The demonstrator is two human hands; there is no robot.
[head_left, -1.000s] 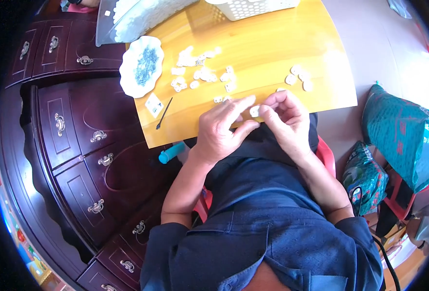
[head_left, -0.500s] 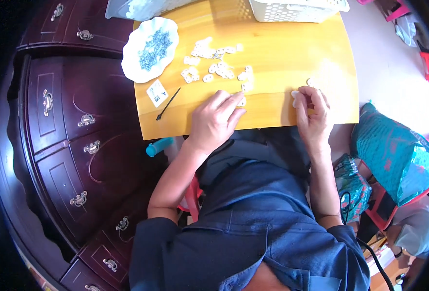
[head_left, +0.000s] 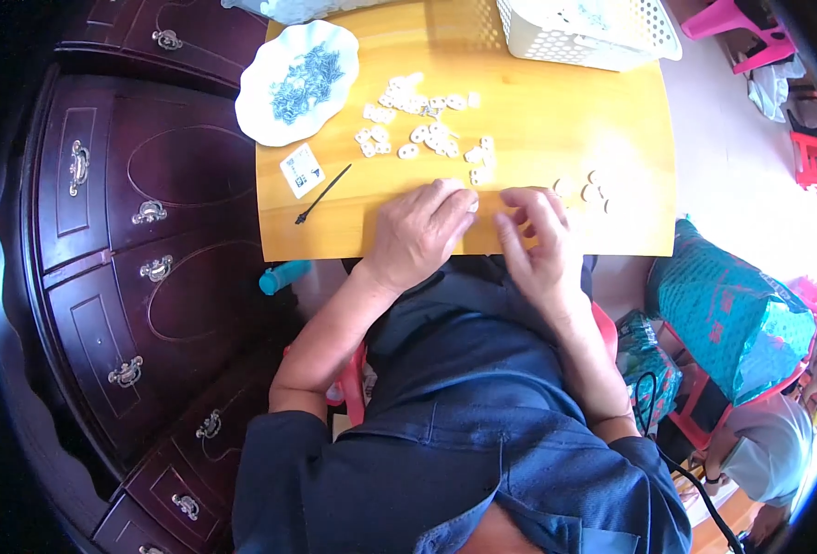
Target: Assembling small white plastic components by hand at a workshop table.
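Observation:
My left hand (head_left: 422,231) rests over the table's near edge with its fingers pinched together. A small white plastic piece (head_left: 473,207) shows at its fingertips, mostly covered by them. Close on its right is my right hand (head_left: 542,240), thumb and bent fingers apart, with nothing visible in it. Several small white pieces with holes (head_left: 436,138) lie loose beyond the left hand. To the right of my right hand lie several small white round pieces (head_left: 593,192), separate from that group.
A white scalloped dish (head_left: 253,106) of small metal screws stands at the far left of the yellow table (head_left: 519,120). Near it lie a printed white card (head_left: 300,171) and a thin black tool (head_left: 323,194). A white perforated basket (head_left: 565,46) stands at the back right. Dark drawers flank the left.
My right hand has moved left, close to my left hand, and its fingers have parted from the white piece, leaving the round pieces at the right. The view has shifted slightly.

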